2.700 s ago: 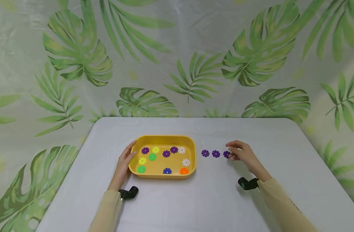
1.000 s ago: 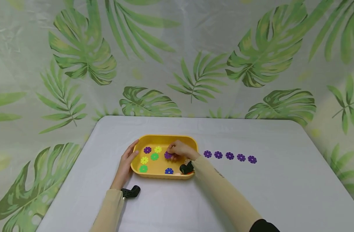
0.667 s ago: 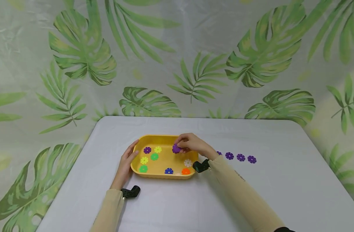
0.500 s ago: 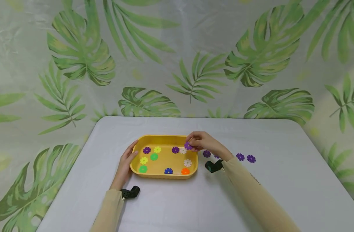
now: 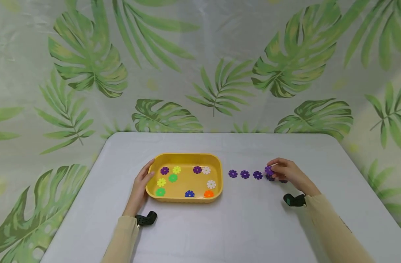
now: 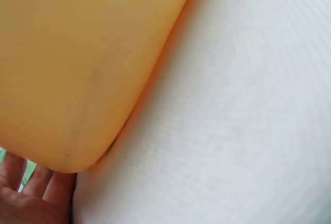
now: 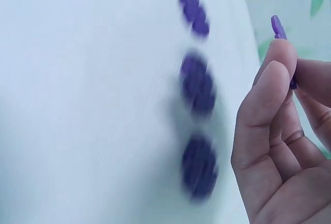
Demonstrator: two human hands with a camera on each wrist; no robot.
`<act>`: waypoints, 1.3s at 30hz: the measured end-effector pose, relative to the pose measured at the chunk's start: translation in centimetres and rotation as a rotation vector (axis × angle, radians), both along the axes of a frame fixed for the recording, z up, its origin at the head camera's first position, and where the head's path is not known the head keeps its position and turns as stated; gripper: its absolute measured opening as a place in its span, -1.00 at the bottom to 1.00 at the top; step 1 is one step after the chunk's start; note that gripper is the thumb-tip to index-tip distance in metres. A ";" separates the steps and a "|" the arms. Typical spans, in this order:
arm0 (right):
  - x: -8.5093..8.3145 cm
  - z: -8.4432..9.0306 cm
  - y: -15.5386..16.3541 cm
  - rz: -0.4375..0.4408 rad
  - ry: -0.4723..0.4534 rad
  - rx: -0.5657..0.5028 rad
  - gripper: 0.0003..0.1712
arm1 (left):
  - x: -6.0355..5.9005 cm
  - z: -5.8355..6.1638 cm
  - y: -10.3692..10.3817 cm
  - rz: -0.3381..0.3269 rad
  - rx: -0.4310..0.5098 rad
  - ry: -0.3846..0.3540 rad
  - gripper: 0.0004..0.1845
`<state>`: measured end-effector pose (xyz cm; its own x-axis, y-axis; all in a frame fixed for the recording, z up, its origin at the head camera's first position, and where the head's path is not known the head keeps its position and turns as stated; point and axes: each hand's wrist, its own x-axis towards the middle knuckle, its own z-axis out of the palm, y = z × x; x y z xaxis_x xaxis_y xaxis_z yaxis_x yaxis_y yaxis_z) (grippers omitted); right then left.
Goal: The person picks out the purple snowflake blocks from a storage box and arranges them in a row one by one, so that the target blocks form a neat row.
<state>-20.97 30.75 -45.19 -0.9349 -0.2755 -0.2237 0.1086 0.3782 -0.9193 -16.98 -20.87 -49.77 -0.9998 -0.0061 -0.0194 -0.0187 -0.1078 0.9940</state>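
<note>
In the head view my left hand (image 5: pixel 140 184) holds the left end of a yellow plastic tray (image 5: pixel 184 199), thumb at the rim and fingers along the outer wall. Its fingers show below the tray wall (image 6: pixel 77 79) in the left wrist view. My right hand (image 5: pixel 287 173) pinches a purple notched interlocking disc (image 5: pixel 268 170) between thumb and fingertips. The right wrist view shows this disc (image 7: pixel 278 26) edge-on, raised above the table. Under and beside that hand runs a row of purple discs (image 5: pixel 245 174); the rightmost ones are partly hidden by the fingers.
Inside the tray lie loose discs: purple (image 5: pixel 197 170), yellow (image 5: pixel 161 182), green (image 5: pixel 172 178), white (image 5: pixel 211 184), blue (image 5: pixel 189 193) and orange (image 5: pixel 208 193). A white cloth covers the table (image 5: pixel 200 233). Behind it hangs a leaf-patterned curtain (image 5: pixel 220 54).
My right hand has taken a purple disc out of the tray's middle and carried it right, over the row's right end. My left hand has stayed on the tray.
</note>
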 end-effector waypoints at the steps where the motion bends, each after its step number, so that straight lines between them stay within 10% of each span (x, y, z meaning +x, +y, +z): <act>1: 0.2 -0.3 1.0 -0.019 -0.002 0.012 -0.61 | 0.0 0.0 0.0 -0.001 0.000 0.001 -0.49; 9: 1.7 -1.7 6.0 -0.122 0.002 0.083 -0.59 | 0.2 0.2 -0.2 -0.002 0.009 0.011 -0.50; 22: 2.1 -1.3 5.6 -0.215 0.067 0.291 -0.62 | 0.2 0.0 -0.3 -0.002 0.014 0.008 -0.50; 39: -0.3 4.8 -11.0 0.053 0.062 -0.084 -0.64 | 0.0 -0.1 0.0 0.005 0.013 -0.002 -0.50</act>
